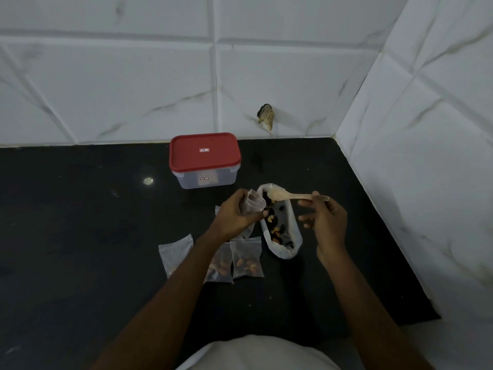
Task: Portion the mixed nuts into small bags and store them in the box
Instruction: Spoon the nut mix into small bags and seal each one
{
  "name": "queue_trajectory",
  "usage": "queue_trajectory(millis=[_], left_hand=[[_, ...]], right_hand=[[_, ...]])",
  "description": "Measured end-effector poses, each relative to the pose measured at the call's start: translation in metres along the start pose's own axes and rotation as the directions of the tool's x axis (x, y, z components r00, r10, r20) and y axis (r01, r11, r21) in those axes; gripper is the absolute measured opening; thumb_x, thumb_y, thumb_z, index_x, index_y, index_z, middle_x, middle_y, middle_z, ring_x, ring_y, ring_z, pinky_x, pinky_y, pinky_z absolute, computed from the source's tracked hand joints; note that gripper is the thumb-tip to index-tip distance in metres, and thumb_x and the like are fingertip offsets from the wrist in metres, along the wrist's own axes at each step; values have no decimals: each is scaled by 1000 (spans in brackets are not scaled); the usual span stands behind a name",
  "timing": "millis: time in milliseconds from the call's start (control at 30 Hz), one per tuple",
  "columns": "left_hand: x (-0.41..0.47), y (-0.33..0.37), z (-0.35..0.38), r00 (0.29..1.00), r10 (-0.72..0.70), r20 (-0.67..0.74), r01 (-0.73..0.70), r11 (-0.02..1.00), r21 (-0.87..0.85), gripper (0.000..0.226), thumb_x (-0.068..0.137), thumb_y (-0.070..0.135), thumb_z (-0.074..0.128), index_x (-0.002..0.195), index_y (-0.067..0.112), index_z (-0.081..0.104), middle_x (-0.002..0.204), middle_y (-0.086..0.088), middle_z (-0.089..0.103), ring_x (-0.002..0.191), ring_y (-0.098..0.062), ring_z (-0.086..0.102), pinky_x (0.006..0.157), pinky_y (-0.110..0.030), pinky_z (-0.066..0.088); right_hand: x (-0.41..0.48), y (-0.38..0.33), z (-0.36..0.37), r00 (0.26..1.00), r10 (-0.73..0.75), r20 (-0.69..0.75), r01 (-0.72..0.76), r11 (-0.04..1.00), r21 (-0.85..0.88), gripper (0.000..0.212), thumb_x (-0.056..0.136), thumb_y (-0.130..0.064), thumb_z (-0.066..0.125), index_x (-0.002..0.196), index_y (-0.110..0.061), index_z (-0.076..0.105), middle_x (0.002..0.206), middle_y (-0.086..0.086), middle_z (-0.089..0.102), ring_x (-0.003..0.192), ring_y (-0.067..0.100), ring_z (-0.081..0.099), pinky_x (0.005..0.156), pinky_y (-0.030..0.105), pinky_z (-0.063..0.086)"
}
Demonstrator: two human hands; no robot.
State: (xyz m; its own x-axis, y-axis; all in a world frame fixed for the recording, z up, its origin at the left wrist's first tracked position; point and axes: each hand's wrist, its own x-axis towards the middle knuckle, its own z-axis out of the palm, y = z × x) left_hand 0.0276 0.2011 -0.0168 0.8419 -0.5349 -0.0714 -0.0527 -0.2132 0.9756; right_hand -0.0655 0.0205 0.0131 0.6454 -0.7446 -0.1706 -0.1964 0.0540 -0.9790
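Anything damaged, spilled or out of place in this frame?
Yes. The wall tile has a chipped, dark hole just above the counter, behind and to the right of the red-lidded box. Nothing looks spilled on the counter.

Dark table in a tiled corner
A black table [80, 222] fills the lower frame; white veined wall tiles [106, 76] rise behind and at right, with a chipped spot [265, 116] near centre.

Left forearm [184, 265] covers much of one filled bag [221, 263], lower centre. Label [204, 150] on box [205, 162] lid too small to read.
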Motion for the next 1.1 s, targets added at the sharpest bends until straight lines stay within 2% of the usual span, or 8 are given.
queue_trajectory(millis=[100, 267, 467, 600, 700, 800, 967, 1100], left_hand=[[4, -6, -2, 1000, -26, -13, 26, 999, 45, 37, 80, 27, 78, 111, 22, 58, 103, 6, 65, 92, -2, 63, 78, -21, 52], [19, -13, -4, 997, -75, 28, 71, 988, 139, 39, 82, 29, 75, 115, 22, 56, 106, 7, 63, 97, -6, 62, 74, -18, 47], [34, -21, -2, 983, -138, 122, 114, 977, 182, 43, 83, 24, 75, 119, 21, 52, 110, 5, 62, 101, -8, 61, 78, -21, 49], [40, -25, -1, 977, -160, 144, 132, 974, 183, 45, 82, 26, 76, 120, 20, 53, 112, 1, 63, 101, -10, 62, 83, -28, 52], [43, -27, -2, 970, -179, 165, 149, 973, 177, 48, 81, 27, 77, 122, 21, 52, 114, 2, 62, 104, -11, 61, 86, -31, 53], [44, -28, -2, 968, -184, 171, 152, 971, 183, 49, 81, 26, 77, 122, 21, 52, 114, 2, 62, 104, -11, 61, 86, -31, 53], [44, -28, -2, 965, -191, 181, 156, 969, 192, 51, 80, 27, 77, 123, 19, 52, 116, -1, 62, 106, -13, 61, 89, -34, 53], [42, -27, -2, 968, -182, 172, 145, 967, 207, 50, 80, 26, 77, 123, 19, 52, 115, 2, 62, 106, -10, 60, 89, -32, 52]], right_hand=[[17, 17, -2, 995, -24, -92, 7, 983, -185, 23, 100, -32, 53, 95, -17, 70, 87, -3, 75, 55, 8, 64, 57, 26, 50], [35, 34, 8, 981, -189, -33, 151, 866, -476, 27, 98, -40, 49, 90, -23, 68, 85, -7, 70, 71, 15, 68, 72, 40, 56], [44, 32, 23, 974, -216, 67, 212, 766, -607, 29, 101, -38, 47, 93, -20, 67, 80, -7, 62, 75, 11, 58, 63, 28, 38], [56, 37, 22, 988, -141, 64, 154, 848, -507, 28, 100, -34, 50, 89, -15, 68, 84, -2, 68, 73, 14, 65, 66, 28, 48], [59, 38, 22, 993, -4, 115, 49, 918, -393, 23, 100, -30, 52, 91, -16, 68, 84, -3, 73, 65, 14, 69, 69, 33, 54], [57, 40, 25, 991, 90, 98, -60, 959, -276, 22, 100, -30, 53, 91, -17, 68, 84, -4, 75, 65, 16, 70, 67, 36, 55], [55, 39, 32, 954, 266, 136, -251, 961, -117, 21, 100, -28, 54, 99, -13, 68, 91, -2, 77, 60, 17, 68, 44, 22, 45], [60, 38, 28, 910, 369, 187, -363, 929, -65, 21, 99, -24, 54, 106, -7, 66, 95, 3, 77, 55, 17, 64, 41, 22, 40]])
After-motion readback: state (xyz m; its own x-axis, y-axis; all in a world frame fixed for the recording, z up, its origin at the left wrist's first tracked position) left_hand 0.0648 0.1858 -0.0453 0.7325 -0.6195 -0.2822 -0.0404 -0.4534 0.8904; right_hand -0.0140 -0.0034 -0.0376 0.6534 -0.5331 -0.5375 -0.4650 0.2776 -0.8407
